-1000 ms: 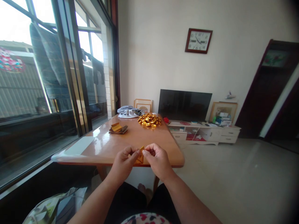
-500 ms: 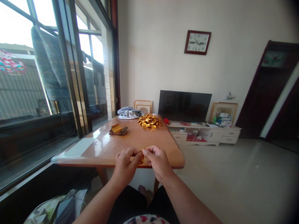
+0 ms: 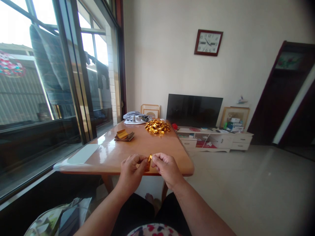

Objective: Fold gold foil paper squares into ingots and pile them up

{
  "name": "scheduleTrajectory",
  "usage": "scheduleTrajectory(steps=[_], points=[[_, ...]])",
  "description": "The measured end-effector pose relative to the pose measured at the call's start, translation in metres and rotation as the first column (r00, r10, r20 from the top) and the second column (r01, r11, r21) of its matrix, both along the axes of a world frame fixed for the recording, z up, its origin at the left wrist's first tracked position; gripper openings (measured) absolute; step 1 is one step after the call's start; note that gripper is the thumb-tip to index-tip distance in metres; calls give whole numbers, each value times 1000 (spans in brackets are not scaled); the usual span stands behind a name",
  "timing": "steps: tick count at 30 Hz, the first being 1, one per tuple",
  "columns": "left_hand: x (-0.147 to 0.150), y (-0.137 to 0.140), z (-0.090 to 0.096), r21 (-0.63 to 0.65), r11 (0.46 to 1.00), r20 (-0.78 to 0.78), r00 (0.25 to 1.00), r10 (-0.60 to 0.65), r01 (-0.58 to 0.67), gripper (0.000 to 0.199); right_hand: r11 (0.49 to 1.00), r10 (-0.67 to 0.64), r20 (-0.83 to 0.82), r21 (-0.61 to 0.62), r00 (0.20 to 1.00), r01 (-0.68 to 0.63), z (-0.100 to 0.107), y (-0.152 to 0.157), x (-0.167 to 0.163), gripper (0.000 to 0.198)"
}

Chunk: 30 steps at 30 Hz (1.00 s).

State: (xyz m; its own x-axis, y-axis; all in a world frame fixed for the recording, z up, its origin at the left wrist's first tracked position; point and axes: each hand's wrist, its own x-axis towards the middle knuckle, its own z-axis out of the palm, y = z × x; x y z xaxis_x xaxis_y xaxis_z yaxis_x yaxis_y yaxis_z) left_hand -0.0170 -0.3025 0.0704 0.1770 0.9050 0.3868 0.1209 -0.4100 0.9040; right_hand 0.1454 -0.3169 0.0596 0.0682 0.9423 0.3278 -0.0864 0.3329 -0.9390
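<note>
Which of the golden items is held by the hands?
The small piece between left hand and right hand; the shiny heap and the layered stack lie farther off on the table.

Daylight enters through the tall window (image 3: 73,65) at left, where the sky (image 3: 14,24) burns out to white. Pale glare streaks the counter (image 3: 142,144), and a fainter sheen lies on the floor (image 3: 233,177). The dark doorway (image 3: 269,101) loses detail. Right-hand corners fall to black, lines lean near the edges, and the small gold foil (image 3: 148,164) seems slightly soft.
</note>
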Motion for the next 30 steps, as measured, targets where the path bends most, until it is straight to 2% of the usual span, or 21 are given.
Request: scheduleTrajectory(steps=[3, 5, 11, 18, 20, 24, 30], points=[[-1, 0, 0, -29, 996, 36, 996, -78, 79, 28, 999, -7, -43, -49, 999, 4, 2, -1, 4, 24], [0, -1, 1, -100, 981, 104, 982, -155, 165, 31, 998, -7, -81, -70, 997, 2, 4, -3, 6, 26], [0, -4, 1, -195, 944, 161, 958, -236, 265, 32, 988, 121, -76, -84, 990, -127, 8, -6, 6, 34], [-7, -3, 2, -240, 876, 214, 903, -374, 419, 33, 986, 121, -140, -100, 983, -136, -5, -1, 7, 30], [-11, -3, 1, -258, 866, 203, 900, -385, 429, 36, 987, 102, -166, -103, 981, -121, -8, 1, 9, 30], [-20, -2, -2, -306, 879, 129, 931, -343, 366, 37, 993, 64, -201, -80, 977, -82, -10, 3, 13, 27], [-30, -2, 2, -232, 906, 116, 934, -337, 355, 31, 994, 70, -216, -72, 974, -87, -16, 4, 14, 26]])
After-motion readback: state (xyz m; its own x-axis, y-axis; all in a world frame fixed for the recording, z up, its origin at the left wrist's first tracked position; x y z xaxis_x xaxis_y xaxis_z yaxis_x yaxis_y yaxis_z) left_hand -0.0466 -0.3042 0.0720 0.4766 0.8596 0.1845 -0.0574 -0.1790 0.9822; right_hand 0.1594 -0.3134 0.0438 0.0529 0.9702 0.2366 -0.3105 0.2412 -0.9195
